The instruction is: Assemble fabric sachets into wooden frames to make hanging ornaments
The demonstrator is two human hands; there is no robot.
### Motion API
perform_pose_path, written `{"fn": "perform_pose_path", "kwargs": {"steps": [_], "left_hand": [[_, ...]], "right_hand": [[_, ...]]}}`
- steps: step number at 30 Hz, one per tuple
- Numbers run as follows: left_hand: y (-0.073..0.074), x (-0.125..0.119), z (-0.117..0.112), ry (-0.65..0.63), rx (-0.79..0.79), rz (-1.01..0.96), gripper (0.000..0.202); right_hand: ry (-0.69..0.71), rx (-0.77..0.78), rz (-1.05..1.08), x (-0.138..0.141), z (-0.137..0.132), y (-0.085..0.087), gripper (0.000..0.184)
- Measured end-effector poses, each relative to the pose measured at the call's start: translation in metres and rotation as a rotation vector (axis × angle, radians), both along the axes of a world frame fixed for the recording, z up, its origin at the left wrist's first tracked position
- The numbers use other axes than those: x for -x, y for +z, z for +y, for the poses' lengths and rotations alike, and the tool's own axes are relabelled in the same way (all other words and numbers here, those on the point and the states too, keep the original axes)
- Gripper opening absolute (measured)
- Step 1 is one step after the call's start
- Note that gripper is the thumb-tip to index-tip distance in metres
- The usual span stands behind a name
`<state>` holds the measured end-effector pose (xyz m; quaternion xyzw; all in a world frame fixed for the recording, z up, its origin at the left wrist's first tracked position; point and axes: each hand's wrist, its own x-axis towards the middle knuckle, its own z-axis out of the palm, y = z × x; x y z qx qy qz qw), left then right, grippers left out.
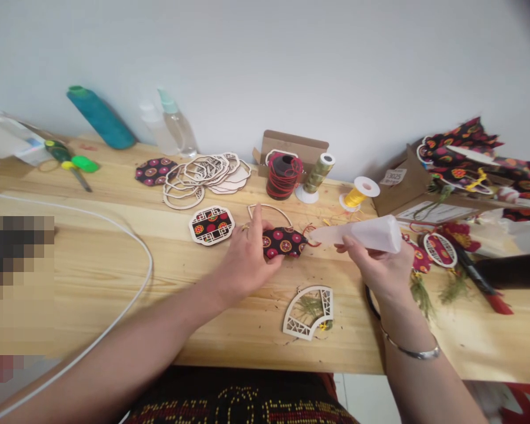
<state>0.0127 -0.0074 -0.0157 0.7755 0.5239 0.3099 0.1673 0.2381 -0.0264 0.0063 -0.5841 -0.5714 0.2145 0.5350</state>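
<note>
Left hand (247, 259) lies mostly open on the wooden surface (115, 235). Its fingers are spread and it presses down on the left end of the small dark fabric piece (286, 241) with red dots, but it is not curled round it. That piece sits in the middle of the surface, just right of this hand, and a red loop of string pokes out on its right side. A bit nearer, a fan-shaped wooden frame (309, 312) lies flat, apart from both hands. To the right, the white squeeze bottle (366, 234) is held sideways in the air. Its thin tip points left and almost touches the right end of the fabric piece. Right hand (377, 265) is closed round the fat end of the bottle from below. I think the job right now is to put a little of what is in the bottle on the edge of the fabric piece. To do it well, the left hand should press flat so the piece cannot slide, with its fingers away from the tip. The right hand should bring the tip right to the edge by the string and squeeze softly, so only a little comes out. Too hard a squeeze could make a mess on the cloth and the surface.
</note>
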Motion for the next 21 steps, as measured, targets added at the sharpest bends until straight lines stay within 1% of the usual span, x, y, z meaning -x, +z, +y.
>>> {"fn": "perform_pose_path", "kwargs": {"steps": [2,6,8,10,13,17,21], "left_hand": [[0.0,0.0,0.0,0.004,-0.007,-0.001,0.097],[-0.001,0.0,0.0,0.001,-0.02,-0.007,0.097],[-0.001,0.0,0.0,-0.004,-0.021,-0.005,0.096],[0.0,0.0,0.0,-0.008,-0.016,-0.001,0.096],[-0.001,-0.001,-0.001,-0.044,-0.025,-0.006,0.096],[-0.002,-0.001,-0.005,-0.145,-0.063,-0.032,0.098],[-0.002,-0.002,-0.007,-0.209,-0.112,-0.051,0.1]], "right_hand": [[0.017,0.003,-0.007,0.001,0.0,0.0,0.014],[0.124,0.012,-0.138,0.0,-0.001,-0.003,0.011],[0.127,0.007,-0.144,-0.001,-0.001,-0.004,0.011],[0.075,0.007,-0.074,0.0,0.0,-0.004,0.013],[0.015,0.021,0.114,0.002,0.001,-0.002,0.015],[0.079,0.058,0.285,0.005,0.003,-0.006,0.018],[0.13,0.069,0.31,0.009,0.004,-0.012,0.017]]}}
